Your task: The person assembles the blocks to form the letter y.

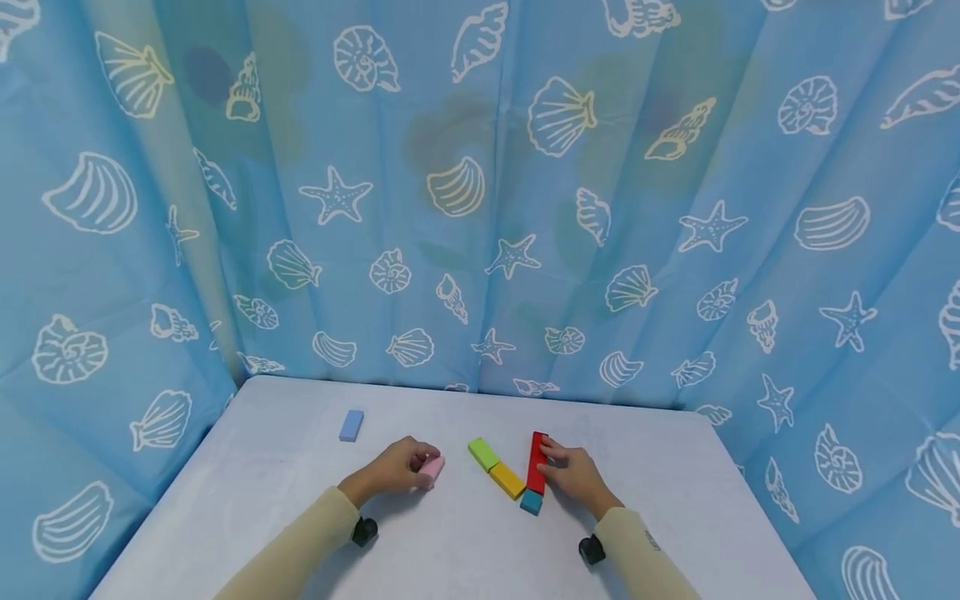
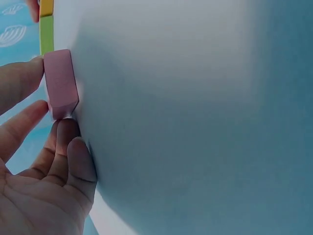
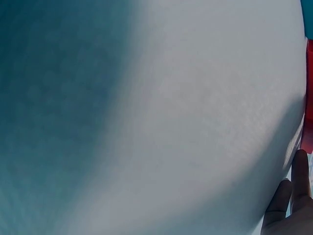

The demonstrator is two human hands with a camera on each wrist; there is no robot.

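My left hand (image 1: 403, 467) pinches a pink block (image 2: 60, 81) between the thumb and fingers, close over the white tabletop. On the right, my right hand (image 1: 576, 475) holds a long red block (image 1: 536, 462), with a finger by its far end and the thumb along its right side. A short teal block (image 1: 531, 502) sits at the red block's near end. Left of these, a yellow block (image 1: 507, 481) and a lime green block (image 1: 483, 454) lie end to end in a slanting row. Together the coloured blocks make a V shape.
A light blue block (image 1: 351, 425) lies apart at the back left of the white table (image 1: 450, 558). Behind the table hangs a blue curtain (image 1: 480, 225) with shell and starfish prints. Dark wrist cameras (image 1: 365, 532) sit under both sleeves.
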